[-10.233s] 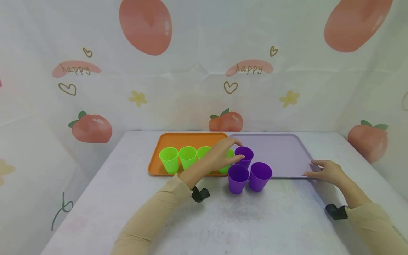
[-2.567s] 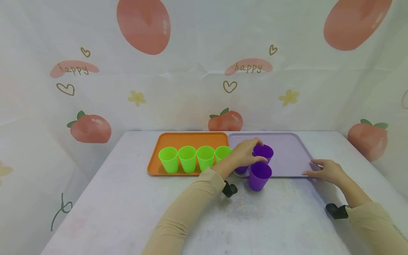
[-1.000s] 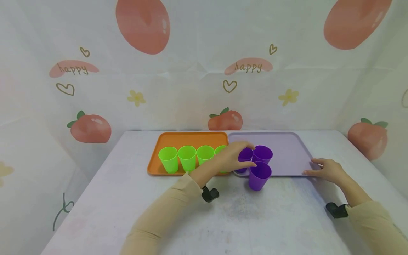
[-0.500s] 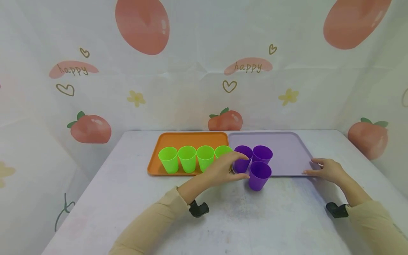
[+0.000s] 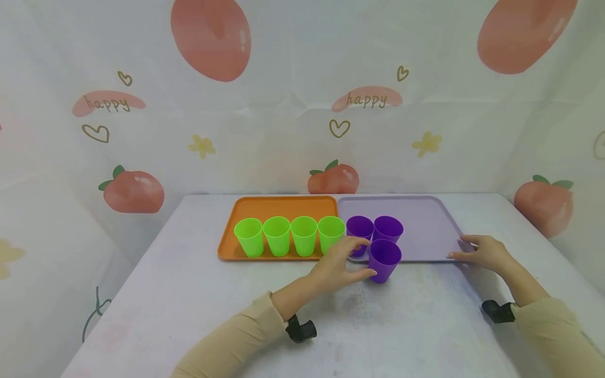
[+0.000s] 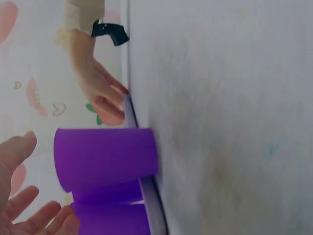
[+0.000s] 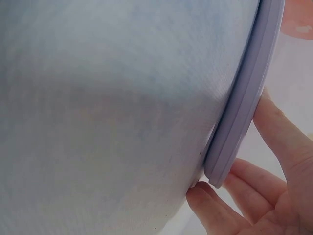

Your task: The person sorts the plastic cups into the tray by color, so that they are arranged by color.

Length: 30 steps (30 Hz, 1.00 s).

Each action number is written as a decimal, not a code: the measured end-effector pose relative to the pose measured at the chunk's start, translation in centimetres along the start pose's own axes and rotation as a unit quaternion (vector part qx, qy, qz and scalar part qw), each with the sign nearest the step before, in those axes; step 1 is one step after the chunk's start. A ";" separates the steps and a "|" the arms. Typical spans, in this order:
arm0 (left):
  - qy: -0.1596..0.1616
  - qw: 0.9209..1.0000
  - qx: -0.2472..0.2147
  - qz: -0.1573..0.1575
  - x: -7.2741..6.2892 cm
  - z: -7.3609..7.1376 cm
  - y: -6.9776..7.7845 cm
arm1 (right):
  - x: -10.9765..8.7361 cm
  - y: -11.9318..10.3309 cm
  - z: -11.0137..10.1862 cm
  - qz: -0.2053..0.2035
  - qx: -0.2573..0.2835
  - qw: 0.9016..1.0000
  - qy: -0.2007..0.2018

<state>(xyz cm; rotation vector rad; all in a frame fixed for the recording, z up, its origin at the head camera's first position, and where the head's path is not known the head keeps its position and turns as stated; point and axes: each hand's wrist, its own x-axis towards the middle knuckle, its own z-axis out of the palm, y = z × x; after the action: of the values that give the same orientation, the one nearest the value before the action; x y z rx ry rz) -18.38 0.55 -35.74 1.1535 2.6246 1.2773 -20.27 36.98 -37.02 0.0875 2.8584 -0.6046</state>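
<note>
My left hand point(image 5: 333, 268) reaches toward the nearest purple cup point(image 5: 384, 261), thumb and fingers spread at its left side. In the left wrist view a gap shows between the thumb and that purple cup point(image 6: 105, 159). This cup stands upright on the table in front of the lilac tray point(image 5: 418, 231). Two other purple cups, one left point(image 5: 360, 227) and one right point(image 5: 388, 227), stand side by side on the tray's front left part. My right hand point(image 5: 489, 255) holds the tray's front right corner, its fingers and thumb on the rim point(image 7: 234, 117).
An orange tray point(image 5: 283, 202) adjoins the lilac tray on the left. A row of several green cups point(image 5: 277, 234) stands upright along its front. The white table point(image 5: 378, 325) extends toward me, and a printed cloth point(image 5: 274, 152) hangs behind.
Two purple cups have come onto the lilac tray, the second set down right of the first. My left hand has since drawn back and lowered to the front cup. The right hand stays put.
</note>
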 end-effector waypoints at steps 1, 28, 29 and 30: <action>0.007 1.000 -0.001 0.001 0.0 0.2 0.0 | 0.0 0.0 0.0 -0.001 -0.001 1.000 0.002; 0.081 0.997 0.007 -0.010 0.8 3.9 0.5 | 0.0 0.0 0.2 -0.008 0.000 1.000 0.005; 0.085 0.996 0.011 -0.008 0.9 4.0 0.6 | 0.0 0.0 0.2 -0.006 0.002 1.000 0.002; 0.089 0.996 0.017 -0.008 0.9 4.1 0.6 | 0.0 0.0 0.2 -0.004 0.004 1.000 -0.001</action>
<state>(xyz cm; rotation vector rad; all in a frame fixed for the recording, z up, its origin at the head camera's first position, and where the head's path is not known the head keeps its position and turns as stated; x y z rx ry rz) -17.44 4.13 -37.76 1.0676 2.7827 1.3994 -20.22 36.94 -37.20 0.0758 2.8559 -0.6165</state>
